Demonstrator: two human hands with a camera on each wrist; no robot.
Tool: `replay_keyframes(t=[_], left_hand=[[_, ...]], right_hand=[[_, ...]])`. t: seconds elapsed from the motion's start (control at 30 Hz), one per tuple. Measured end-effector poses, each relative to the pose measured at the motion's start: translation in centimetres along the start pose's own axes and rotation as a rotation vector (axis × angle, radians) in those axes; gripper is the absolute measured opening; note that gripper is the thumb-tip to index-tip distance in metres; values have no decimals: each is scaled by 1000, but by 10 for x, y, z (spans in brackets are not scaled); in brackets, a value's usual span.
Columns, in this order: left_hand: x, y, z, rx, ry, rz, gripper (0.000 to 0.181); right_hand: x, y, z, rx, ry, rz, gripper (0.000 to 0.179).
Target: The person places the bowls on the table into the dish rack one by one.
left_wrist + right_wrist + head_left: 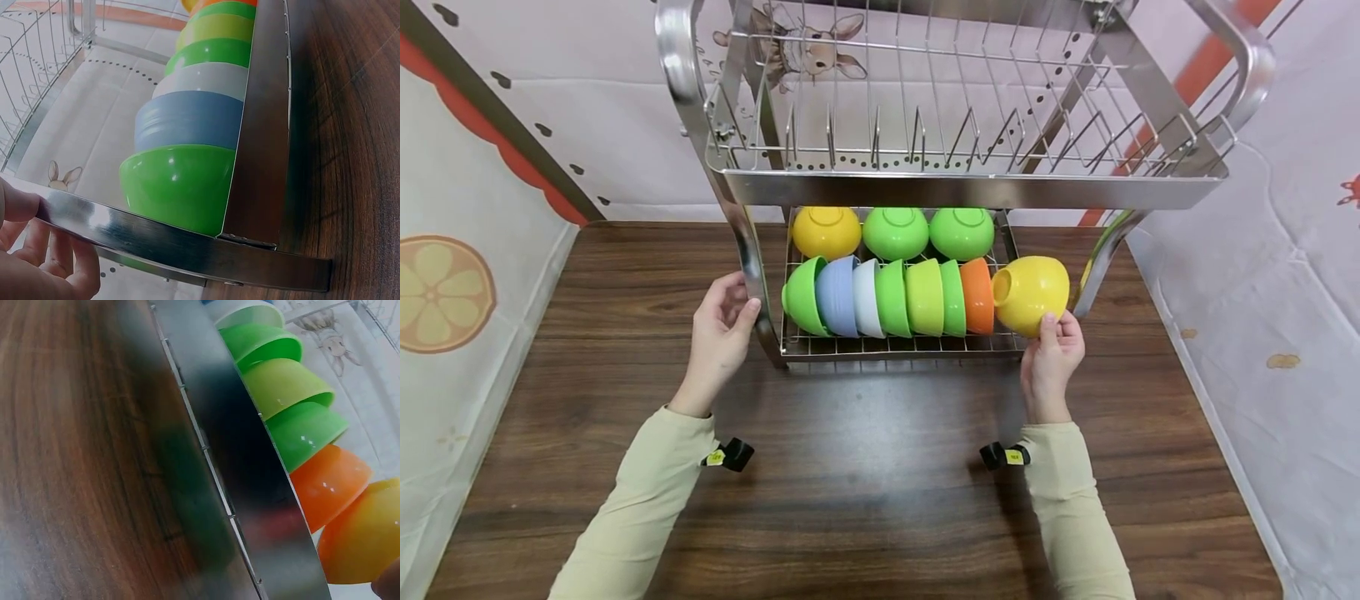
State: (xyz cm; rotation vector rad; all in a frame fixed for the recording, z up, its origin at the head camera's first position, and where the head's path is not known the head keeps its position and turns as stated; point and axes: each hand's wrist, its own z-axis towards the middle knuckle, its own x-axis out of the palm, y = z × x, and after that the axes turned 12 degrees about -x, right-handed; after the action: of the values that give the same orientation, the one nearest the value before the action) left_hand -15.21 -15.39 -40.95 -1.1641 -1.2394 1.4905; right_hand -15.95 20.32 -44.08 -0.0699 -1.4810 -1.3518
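My left hand [721,333] grips the left leg [747,250] of a two-tier metal dish rack; in the left wrist view the thumb and fingers lie on either side of the metal strip. At the right end of the lower tier, my right hand [1052,362] pinches the rim of a yellow bowl [1033,296]. That bowl is tilted on its side, its base toward an orange bowl [977,296]. Leftward from there stand several nested bowls on edge: green, lime [924,297], white [867,298], blue [837,297] and a green one [805,296] at the left end.
Behind the row, a yellow bowl [827,232] and two green bowls [895,233] lie upside down. The wire upper tier [977,190] overhangs them. Wooden tabletop [865,500] lies in front, and printed cloth walls [1255,250] stand behind and beside the rack.
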Motion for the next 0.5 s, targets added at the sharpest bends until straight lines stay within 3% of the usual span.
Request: replay_keyframes(t=[0.23,0.5], left_hand=[[-1,0,0,-3,3,19,28],[-2,0,1,3,8,32,28]], right_hand=[[3,-8,2,154,48,-42,17],[0,-16,3,172,93,-144,16]])
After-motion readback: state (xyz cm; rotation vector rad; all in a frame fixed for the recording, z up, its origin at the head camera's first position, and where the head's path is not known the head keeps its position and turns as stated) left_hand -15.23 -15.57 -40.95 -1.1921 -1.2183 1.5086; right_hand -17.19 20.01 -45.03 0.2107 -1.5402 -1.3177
